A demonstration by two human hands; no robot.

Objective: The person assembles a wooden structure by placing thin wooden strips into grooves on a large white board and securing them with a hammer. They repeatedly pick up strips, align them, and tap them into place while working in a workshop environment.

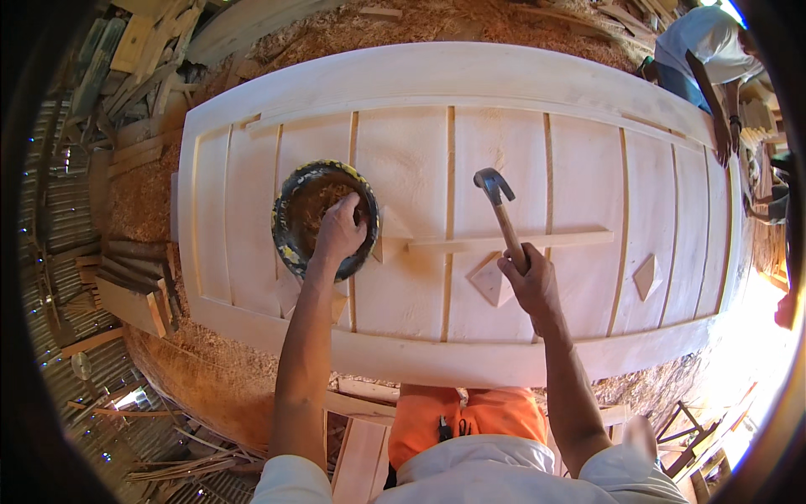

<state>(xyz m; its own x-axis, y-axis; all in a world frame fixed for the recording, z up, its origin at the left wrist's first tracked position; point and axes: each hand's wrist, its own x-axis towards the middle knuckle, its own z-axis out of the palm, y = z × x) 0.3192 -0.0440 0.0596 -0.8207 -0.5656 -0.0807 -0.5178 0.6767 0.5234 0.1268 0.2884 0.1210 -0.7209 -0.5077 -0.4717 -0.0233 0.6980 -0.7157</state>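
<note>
My left hand (340, 227) reaches into a round black bowl (284, 197) with yellow and pale smears on its rim. Its fingers are curled together over brownish contents, and whatever they pinch is hidden. A claw hammer (506, 225) is gripped by the handle in my right hand (532, 281), its metal head pointing up and away from me. Both hands are over a large pale wooden door (403, 151) with grooved panels. Beneath the hammer, a thin wood strip (583, 240) lies across the panels. A diamond-shaped wood piece (490, 282) sits just left of my right hand.
Another diamond piece (646, 277) lies on the door further right. At the far right corner a person (709, 55) bends over with arms lowered. Stacked boards (130, 294) stand on the left, near a corrugated metal wall (59, 353). Wood shavings (210, 370) cover the ground.
</note>
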